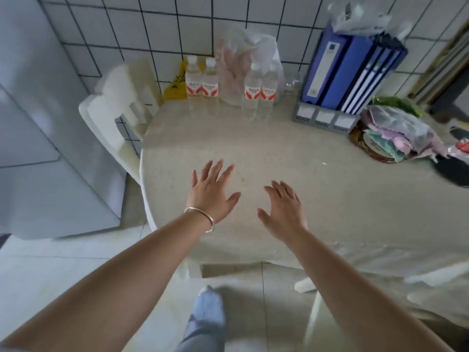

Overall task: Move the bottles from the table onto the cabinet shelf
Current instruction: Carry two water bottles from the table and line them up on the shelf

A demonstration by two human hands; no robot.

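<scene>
Several clear bottles with red-and-white labels stand at the far edge of the round beige table (317,189), against the tiled wall. One pair (201,83) stands on the left, another pair (260,91) a little to the right, with a clear plastic bag (234,64) between them. My left hand (212,191), with a silver bracelet on the wrist, hovers over the table's near part with fingers spread and holds nothing. My right hand (284,209) is beside it, fingers straight, also empty. Both hands are well short of the bottles.
A white chair (114,110) stands at the table's left, with a grey cabinet (38,148) beyond it. Blue binders in a grey file rack (350,72) stand at the back right. A bag of coloured cloths (396,133) lies at the right. My foot (208,308) shows below.
</scene>
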